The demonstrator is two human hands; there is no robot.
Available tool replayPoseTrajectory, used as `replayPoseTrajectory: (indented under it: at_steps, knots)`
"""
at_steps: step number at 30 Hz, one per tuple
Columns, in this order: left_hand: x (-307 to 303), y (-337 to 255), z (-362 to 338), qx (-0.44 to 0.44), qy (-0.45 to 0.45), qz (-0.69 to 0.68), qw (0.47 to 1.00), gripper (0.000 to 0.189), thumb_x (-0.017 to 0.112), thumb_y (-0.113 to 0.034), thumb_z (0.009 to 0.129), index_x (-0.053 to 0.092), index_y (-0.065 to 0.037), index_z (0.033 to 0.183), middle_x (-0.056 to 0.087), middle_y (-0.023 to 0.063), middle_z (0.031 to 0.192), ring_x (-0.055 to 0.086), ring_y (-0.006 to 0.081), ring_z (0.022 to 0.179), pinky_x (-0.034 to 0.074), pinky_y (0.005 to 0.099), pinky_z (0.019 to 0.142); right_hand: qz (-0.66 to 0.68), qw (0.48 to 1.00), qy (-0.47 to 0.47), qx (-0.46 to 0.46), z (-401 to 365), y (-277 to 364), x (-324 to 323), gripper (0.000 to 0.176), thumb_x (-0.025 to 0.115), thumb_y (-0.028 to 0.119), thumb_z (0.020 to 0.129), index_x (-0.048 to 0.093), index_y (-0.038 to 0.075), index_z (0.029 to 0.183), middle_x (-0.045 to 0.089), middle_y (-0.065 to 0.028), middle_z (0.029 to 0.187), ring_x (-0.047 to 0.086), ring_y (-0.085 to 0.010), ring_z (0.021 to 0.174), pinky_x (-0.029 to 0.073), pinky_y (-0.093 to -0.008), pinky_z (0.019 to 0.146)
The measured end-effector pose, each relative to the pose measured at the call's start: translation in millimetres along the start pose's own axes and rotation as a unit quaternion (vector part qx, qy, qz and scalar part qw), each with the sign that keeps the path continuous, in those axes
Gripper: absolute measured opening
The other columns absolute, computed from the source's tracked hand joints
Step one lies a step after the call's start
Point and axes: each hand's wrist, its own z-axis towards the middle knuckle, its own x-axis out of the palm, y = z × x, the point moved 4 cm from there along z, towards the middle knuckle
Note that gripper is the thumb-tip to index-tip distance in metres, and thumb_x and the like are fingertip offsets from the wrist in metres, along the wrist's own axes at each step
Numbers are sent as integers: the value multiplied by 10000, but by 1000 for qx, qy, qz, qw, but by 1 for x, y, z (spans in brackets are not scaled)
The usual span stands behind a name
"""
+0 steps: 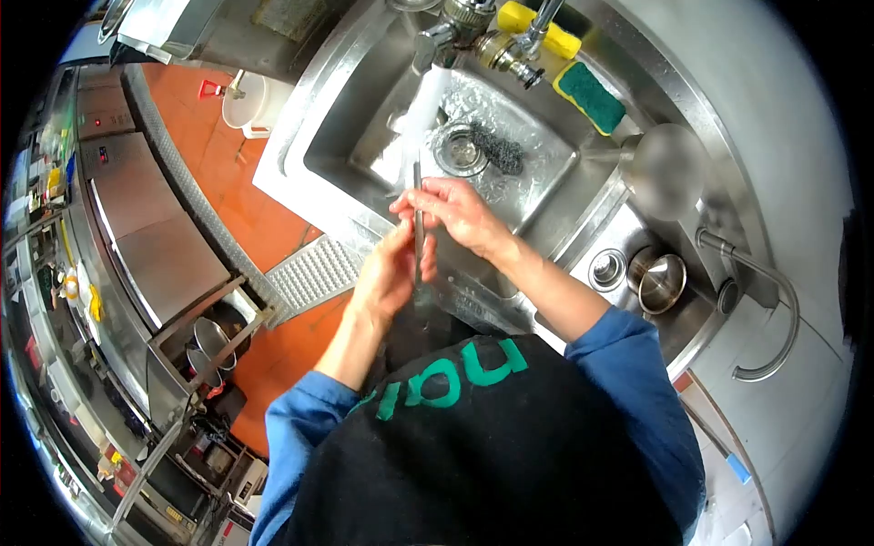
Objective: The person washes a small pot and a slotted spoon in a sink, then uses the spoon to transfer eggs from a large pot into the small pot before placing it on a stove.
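Over the near edge of the steel sink (364, 146), my left hand (387, 268) and my right hand (455, 214) are together around a thin, dark metal utensil (419, 241). It points up and down the view, and its exact kind is unclear. My right fingers pinch its upper part; my left fingers wrap its lower part. Water (424, 109) streams from the tap (442, 41) just beyond my hands. In the basin, a dark wire scourer (496, 150) lies beside the drain (458, 150).
A green and yellow sponge (590, 97) and a yellow one (546, 32) lie behind the tap. Metal pots (662, 283) sit in the right basin, near a curved faucet (787, 337). A white bucket (246, 105) stands on the floor at the left.
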Motion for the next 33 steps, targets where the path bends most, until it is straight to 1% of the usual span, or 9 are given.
replayPoseTrajectory:
  at_steps: [9,13,18,22,25,28,30,32,33]
  knots:
    - [46,-64,115,6,143,-133,981,217,301,-67,920,447,65,1010,507,123,765,514,185,616,440,260,496,101,986,-134,26,10,28,-48,297,466,302,909,561,37,1004,614,-28,842,593,-117,742,491,-274,650]
    - [31,-86,126,77,-71,-83,991,208,328,-44,899,482,77,968,521,117,761,537,199,644,480,280,568,64,989,-124,51,-10,32,-52,325,492,299,893,545,28,1064,606,-65,970,587,-151,848,485,-283,677]
    - [27,-97,123,62,-133,-28,989,156,407,-7,858,505,77,946,551,138,835,562,222,750,492,302,666,-22,990,-130,45,-12,38,-59,325,492,289,896,547,22,1072,609,-72,975,590,-158,850,482,-272,683]
    - [22,-92,138,79,-96,-241,963,155,432,-25,866,507,79,954,550,172,923,567,258,797,503,346,708,-138,972,-189,-33,6,58,-71,280,530,264,874,576,33,1024,624,-60,925,586,-119,840,480,-265,659]
    - [15,-79,110,-10,31,-162,986,176,417,-42,883,483,82,989,545,179,924,562,269,786,500,377,730,-591,683,-328,-279,25,103,-79,242,577,237,819,596,56,979,619,-111,815,587,-219,821,466,-345,757]
    - [18,-65,67,29,-56,-14,998,226,390,-39,887,451,34,1093,557,113,821,547,198,688,486,331,634,-605,600,-229,-470,60,122,-93,247,603,218,755,587,47,933,468,-163,1197,463,-342,1052,369,-464,910]
    - [11,-62,38,16,4,136,991,236,428,-32,872,485,-11,1100,543,56,731,513,150,614,460,281,570,-741,441,-256,-437,99,99,-119,272,591,220,765,572,62,986,495,-179,1144,462,-339,1052,424,-468,845]
    - [18,-71,1,27,-61,321,945,243,473,-31,853,519,-37,1092,521,24,659,476,129,550,442,259,545,-829,523,-171,-95,119,129,-105,243,507,141,772,624,37,958,570,-159,1092,488,-257,1100,369,-453,901]
    - [9,-73,-7,88,-129,397,904,223,477,-46,853,572,-37,1054,504,-3,631,473,107,531,422,244,521,-827,525,-177,-94,122,129,-110,243,507,141,772,624,37,958,570,-159,1092,488,-257,1100,369,-453,901]
